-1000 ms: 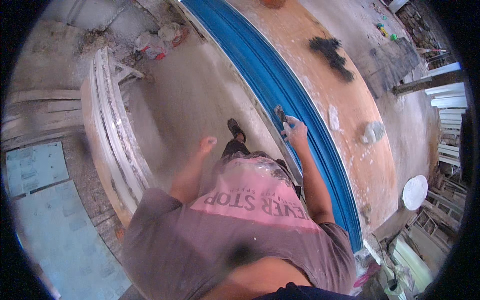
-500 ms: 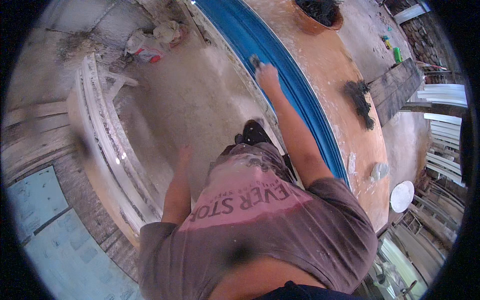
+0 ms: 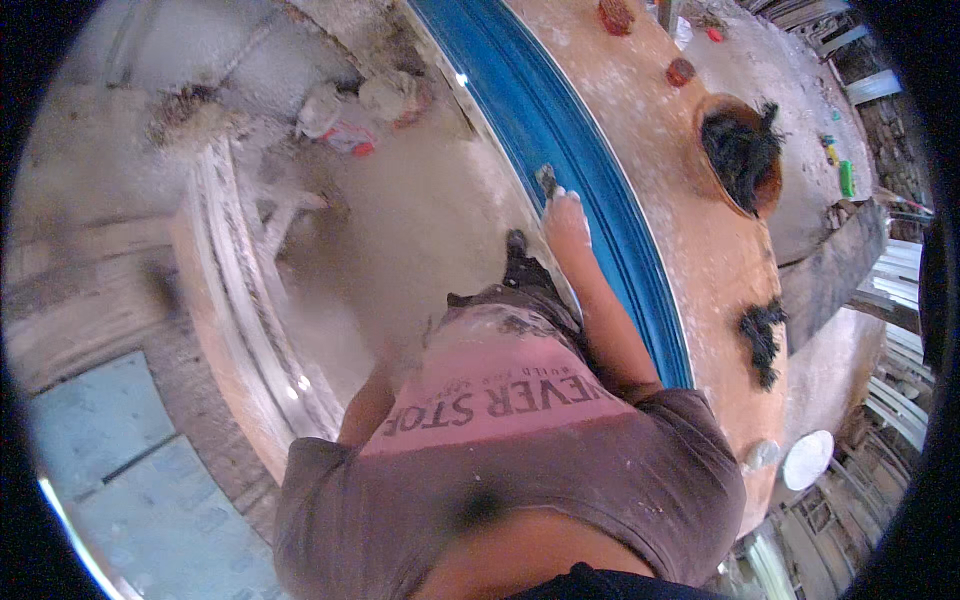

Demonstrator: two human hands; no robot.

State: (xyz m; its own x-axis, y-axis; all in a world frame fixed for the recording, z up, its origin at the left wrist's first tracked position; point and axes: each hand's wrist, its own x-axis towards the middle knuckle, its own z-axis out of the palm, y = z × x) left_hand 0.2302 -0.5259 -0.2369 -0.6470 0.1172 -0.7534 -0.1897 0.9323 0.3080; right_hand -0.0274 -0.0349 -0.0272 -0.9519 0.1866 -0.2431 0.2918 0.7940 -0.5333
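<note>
While the right hand [image 3: 567,222] is reaching forward in the head view, its fingers are clamped on a small tool [image 3: 545,179], which has a dull, greyish tip. This tool is over the left side of the blue strip [image 3: 612,215]; I cannot tell if it touches the surface. The strip is long and looks smooth, with deep parallel grooves, and it lies along the left side of a tan table [image 3: 655,150], whose top has many white spots. The left hand [image 3: 392,358] is smeared by blur near the shirt [image 3: 520,420], so I cannot tell if its fingers are apart or together. The shirt is of soft cloth, pink and brown, with pale stains.

At the far right of the table stands a round brown bowl [image 3: 768,198] with black, stringy fibre [image 3: 738,155] inside; nearer, a loose tuft [image 3: 763,342] of similar fibre lies by the table edge. On the left is a whitish, ridged moulding [image 3: 232,285].

Compared with half a second ago, the bowl, then cut by the upper edge, is whole in view, and two small reddish lumps [image 3: 680,72] have appeared beyond it. The right hand appears lower in the view.
</note>
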